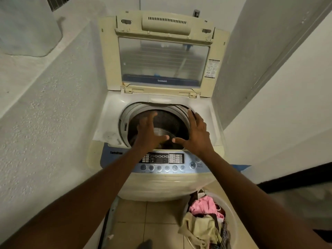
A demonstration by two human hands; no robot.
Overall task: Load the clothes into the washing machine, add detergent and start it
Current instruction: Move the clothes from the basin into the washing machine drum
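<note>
The single head view is looking forward and steeply down, close above the washing machine (161, 133), centred ahead

Left wall: a rough white plaster wall (50, 108), running from near to far.
Ledge: a pale flat ledge (21, 72) tops that wall at the far left.
Vent: a dark grille (57, 2) at the far left top edge, partly cut off.
Right wall: a smooth white wall (280, 108) with a black skirting strip (296, 178) along its base.
Floor: beige square floor tiles (143, 221) in the near middle.
Back wall: a small grey fitting (196, 13) at the far middle; what it is cannot be told.
</note>
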